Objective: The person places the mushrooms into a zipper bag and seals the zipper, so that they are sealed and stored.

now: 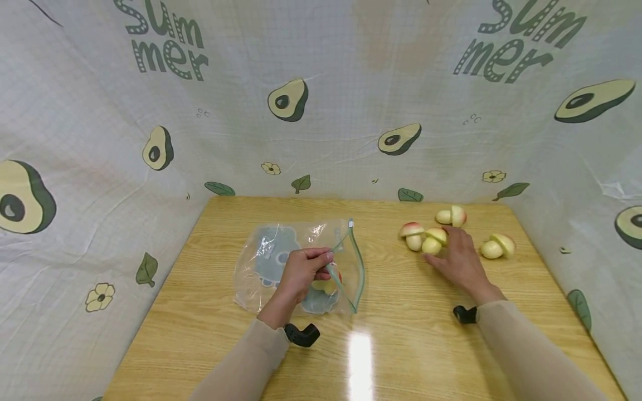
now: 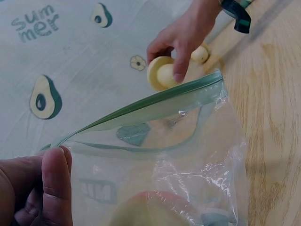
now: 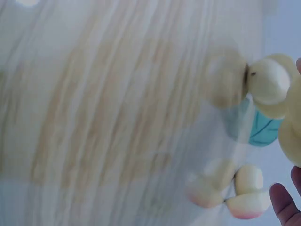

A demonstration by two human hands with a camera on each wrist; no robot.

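Observation:
My left hand [image 1: 301, 270] pinches the mouth edge of a clear zip bag [image 1: 248, 281] between thumb and fingers. The bag has a green zip strip [image 2: 155, 100] and its mouth gapes to the right. Inside lies a toy mushroom [image 1: 328, 285] with a red and yellow cap, partly behind my hand. To the right, my right hand [image 1: 458, 262] holds a pale yellow toy mushroom [image 1: 432, 244] between thumb and fingers; in the left wrist view its round stem [image 2: 167, 75] faces the camera. Only fingertips [image 3: 283, 202] of that hand show in the right wrist view.
Around my right hand lie a red-capped mushroom [image 1: 413, 234] at its left, another mushroom [image 1: 451, 216] behind and a third [image 1: 498, 247] at its right. The wooden table [image 1: 401, 334] meets a printed cloth [image 1: 341, 167] at the back and sides.

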